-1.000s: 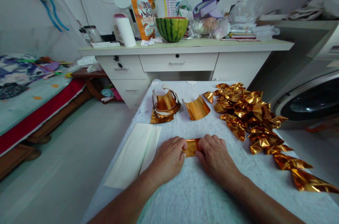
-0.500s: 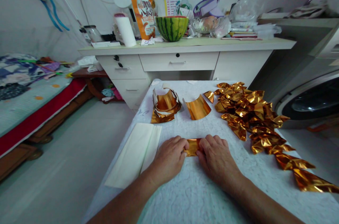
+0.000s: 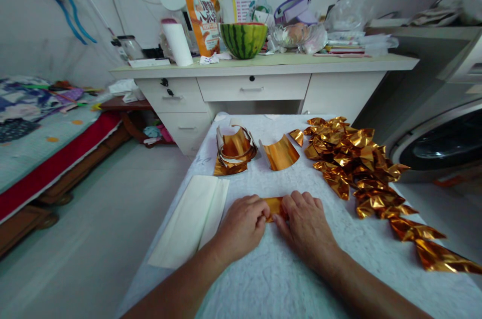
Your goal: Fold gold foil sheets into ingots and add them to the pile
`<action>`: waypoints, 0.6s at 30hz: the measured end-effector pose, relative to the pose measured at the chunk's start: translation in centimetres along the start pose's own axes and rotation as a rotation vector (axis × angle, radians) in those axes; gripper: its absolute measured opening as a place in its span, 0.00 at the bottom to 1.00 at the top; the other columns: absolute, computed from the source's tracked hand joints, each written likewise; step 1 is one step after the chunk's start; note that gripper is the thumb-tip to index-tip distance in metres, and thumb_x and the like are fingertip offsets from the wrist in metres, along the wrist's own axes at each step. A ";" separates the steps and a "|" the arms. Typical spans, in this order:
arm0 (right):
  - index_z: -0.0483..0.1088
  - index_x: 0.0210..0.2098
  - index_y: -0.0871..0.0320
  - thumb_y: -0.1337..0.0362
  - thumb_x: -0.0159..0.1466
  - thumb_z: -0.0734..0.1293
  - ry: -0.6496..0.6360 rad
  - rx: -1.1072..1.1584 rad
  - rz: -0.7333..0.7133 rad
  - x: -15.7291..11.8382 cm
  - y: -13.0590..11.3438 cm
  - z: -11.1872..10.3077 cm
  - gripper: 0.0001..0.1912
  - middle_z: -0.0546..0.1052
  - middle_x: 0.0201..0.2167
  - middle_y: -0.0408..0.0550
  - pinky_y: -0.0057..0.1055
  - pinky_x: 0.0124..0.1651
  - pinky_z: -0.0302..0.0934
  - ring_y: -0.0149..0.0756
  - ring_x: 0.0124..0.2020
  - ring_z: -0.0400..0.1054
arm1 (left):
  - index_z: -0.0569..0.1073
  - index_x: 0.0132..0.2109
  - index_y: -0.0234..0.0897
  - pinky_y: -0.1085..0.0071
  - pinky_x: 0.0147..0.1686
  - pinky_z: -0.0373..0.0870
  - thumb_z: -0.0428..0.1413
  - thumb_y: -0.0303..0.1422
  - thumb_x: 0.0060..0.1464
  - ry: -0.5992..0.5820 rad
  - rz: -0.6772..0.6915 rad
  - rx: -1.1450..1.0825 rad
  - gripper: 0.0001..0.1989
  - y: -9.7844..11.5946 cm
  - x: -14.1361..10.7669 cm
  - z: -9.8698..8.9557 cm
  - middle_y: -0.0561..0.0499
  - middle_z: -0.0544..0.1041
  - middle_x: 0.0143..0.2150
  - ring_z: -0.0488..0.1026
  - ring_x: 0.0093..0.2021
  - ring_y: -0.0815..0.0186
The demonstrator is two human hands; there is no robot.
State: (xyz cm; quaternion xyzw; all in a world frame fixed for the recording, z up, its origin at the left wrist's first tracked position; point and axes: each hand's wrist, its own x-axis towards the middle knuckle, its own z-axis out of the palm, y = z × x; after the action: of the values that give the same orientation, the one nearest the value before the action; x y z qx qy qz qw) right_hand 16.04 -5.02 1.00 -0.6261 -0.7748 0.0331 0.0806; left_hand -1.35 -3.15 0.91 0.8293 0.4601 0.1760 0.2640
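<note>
A small flat piece of gold foil [image 3: 274,207] lies on the cloth-covered table between my hands. My left hand [image 3: 244,223] pinches its left end with curled fingers. On its right end, my right hand [image 3: 307,226] grips the foil, with the thumb laid on its face. Just beyond are a curved gold sheet [image 3: 282,153] and a curled stack of gold sheets [image 3: 235,150]. To the right spreads a heap of folded gold foil pieces [image 3: 350,158]. Folded white paper [image 3: 188,223] lies beside my left forearm.
Behind the table stands a white desk [image 3: 252,89] bearing a half watermelon [image 3: 244,40], an orange pouch [image 3: 203,20] and a paper roll [image 3: 177,43]. A bed [image 3: 45,143] is at the left, a washing machine [image 3: 444,133] at the right.
My right thumb has shifted left across the foil. My left fingers have curled in a little more at its left end.
</note>
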 end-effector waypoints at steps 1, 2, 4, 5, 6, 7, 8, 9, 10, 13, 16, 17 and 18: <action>0.70 0.34 0.57 0.56 0.65 0.63 0.003 -0.006 0.001 0.0 0.0 0.1 0.11 0.72 0.34 0.50 0.41 0.41 0.50 0.47 0.39 0.63 | 0.68 0.33 0.39 0.70 0.38 0.59 0.50 0.21 0.52 0.004 -0.004 -0.001 0.07 0.0 0.0 0.1 0.53 0.71 0.33 0.68 0.38 0.65; 0.70 0.34 0.57 0.56 0.66 0.63 0.006 -0.010 0.001 0.0 0.0 0.1 0.11 0.72 0.34 0.50 0.41 0.41 0.50 0.47 0.39 0.63 | 0.68 0.33 0.39 0.70 0.38 0.59 0.50 0.22 0.53 0.007 -0.009 -0.001 0.07 0.0 0.0 0.1 0.54 0.71 0.33 0.68 0.38 0.65; 0.70 0.34 0.56 0.55 0.65 0.63 0.006 -0.008 -0.001 -0.1 0.0 0.1 0.12 0.72 0.34 0.50 0.40 0.40 0.50 0.46 0.38 0.63 | 0.68 0.33 0.39 0.70 0.38 0.59 0.52 0.25 0.54 0.010 -0.015 0.000 0.05 0.0 -0.1 0.1 0.54 0.71 0.34 0.68 0.38 0.65; 0.69 0.33 0.56 0.55 0.65 0.63 0.004 -0.003 -0.002 -0.2 0.0 0.1 0.12 0.72 0.34 0.50 0.40 0.40 0.50 0.46 0.38 0.63 | 0.68 0.33 0.39 0.70 0.38 0.59 0.53 0.26 0.54 0.010 -0.019 0.001 0.04 0.1 -0.1 0.1 0.54 0.71 0.34 0.68 0.38 0.65; 0.69 0.33 0.56 0.55 0.65 0.63 0.002 0.000 -0.002 -0.2 0.0 0.0 0.12 0.72 0.34 0.50 0.40 0.40 0.50 0.46 0.38 0.63 | 0.68 0.33 0.39 0.70 0.37 0.59 0.54 0.26 0.54 0.010 -0.026 0.002 0.04 0.1 -0.1 0.1 0.54 0.71 0.34 0.68 0.38 0.65; 0.69 0.33 0.56 0.55 0.65 0.63 0.001 0.003 -0.001 -0.3 0.0 -0.1 0.12 0.72 0.34 0.50 0.40 0.40 0.50 0.46 0.38 0.63 | 0.68 0.33 0.39 0.70 0.38 0.59 0.55 0.27 0.54 0.008 -0.030 0.002 0.03 0.1 -0.1 0.1 0.54 0.71 0.34 0.68 0.38 0.65; 0.69 0.33 0.57 0.55 0.65 0.63 0.000 0.004 0.001 -0.3 0.0 -0.1 0.12 0.71 0.34 0.51 0.40 0.40 0.50 0.46 0.38 0.63 | 0.68 0.33 0.39 0.70 0.38 0.59 0.55 0.27 0.54 0.006 -0.035 0.000 0.03 0.2 0.0 0.1 0.54 0.72 0.34 0.68 0.38 0.65; 0.69 0.34 0.57 0.55 0.65 0.63 -0.001 0.005 0.002 -0.3 0.0 -0.2 0.12 0.71 0.34 0.51 0.40 0.40 0.50 0.46 0.38 0.63 | 0.68 0.33 0.39 0.70 0.38 0.59 0.55 0.27 0.54 0.004 -0.039 -0.002 0.03 0.2 0.0 0.0 0.54 0.72 0.34 0.68 0.38 0.65; 0.69 0.34 0.57 0.55 0.65 0.63 -0.003 0.006 0.004 -0.3 0.0 -0.2 0.12 0.72 0.34 0.51 0.40 0.40 0.51 0.46 0.38 0.63 | 0.68 0.33 0.38 0.70 0.38 0.59 0.55 0.27 0.54 0.002 -0.043 -0.003 0.04 0.3 0.1 0.0 0.54 0.72 0.34 0.68 0.38 0.65; 0.70 0.34 0.57 0.55 0.65 0.63 0.001 0.003 0.006 -0.3 0.0 -0.2 0.12 0.72 0.34 0.51 0.41 0.41 0.51 0.47 0.38 0.63 | 0.68 0.32 0.38 0.70 0.38 0.59 0.54 0.26 0.55 -0.006 -0.048 -0.005 0.04 0.4 0.2 -0.1 0.54 0.72 0.34 0.68 0.38 0.65; 0.70 0.34 0.56 0.53 0.65 0.63 0.020 -0.001 0.005 -0.2 0.0 0.1 0.13 0.72 0.34 0.51 0.41 0.41 0.51 0.47 0.38 0.63 | 0.68 0.32 0.38 0.70 0.38 0.60 0.53 0.25 0.55 -0.019 -0.054 -0.006 0.05 0.4 0.3 -0.1 0.53 0.72 0.34 0.68 0.38 0.65; 0.70 0.34 0.56 0.53 0.65 0.63 0.025 -0.002 0.003 -0.2 0.1 0.2 0.13 0.72 0.34 0.51 0.41 0.41 0.51 0.47 0.38 0.63 | 0.68 0.32 0.38 0.70 0.38 0.60 0.53 0.25 0.55 -0.027 -0.062 -0.005 0.05 0.4 0.3 -0.1 0.53 0.72 0.34 0.68 0.38 0.65; 0.70 0.34 0.57 0.52 0.64 0.63 0.029 -0.005 0.004 -0.2 0.1 0.2 0.13 0.72 0.34 0.51 0.41 0.41 0.51 0.47 0.38 0.63 | 0.69 0.32 0.38 0.70 0.38 0.60 0.53 0.25 0.55 -0.032 -0.070 -0.003 0.05 0.3 0.4 -0.1 0.53 0.72 0.34 0.68 0.38 0.65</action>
State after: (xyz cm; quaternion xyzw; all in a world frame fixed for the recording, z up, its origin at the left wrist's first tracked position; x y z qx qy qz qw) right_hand 16.10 -5.18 0.73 -0.6281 -0.7725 0.0225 0.0902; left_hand -1.01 -2.96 1.23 0.8148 0.4845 0.1540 0.2787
